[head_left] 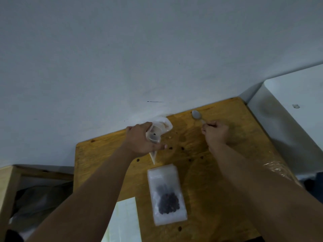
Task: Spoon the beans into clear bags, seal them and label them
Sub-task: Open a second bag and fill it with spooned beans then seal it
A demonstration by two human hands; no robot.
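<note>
On the yellow-brown plywood table (218, 198), near its far edge: left hand (139, 142), fingers curled round a crumpled clear plastic bag (157, 130) held just above the table top, one dark bean showing inside. Toward the table's far right corner: right hand (215, 133), fingers pinching the handle of a small pale grey spoon (196, 115), bowl pointing away. At the table's centre: flat clear bag of dark beans (166, 196), lying apart from both hands. Scattered over the table: loose beans (182, 148). At the table's near left edge: pale sheet (122, 220).
</note>
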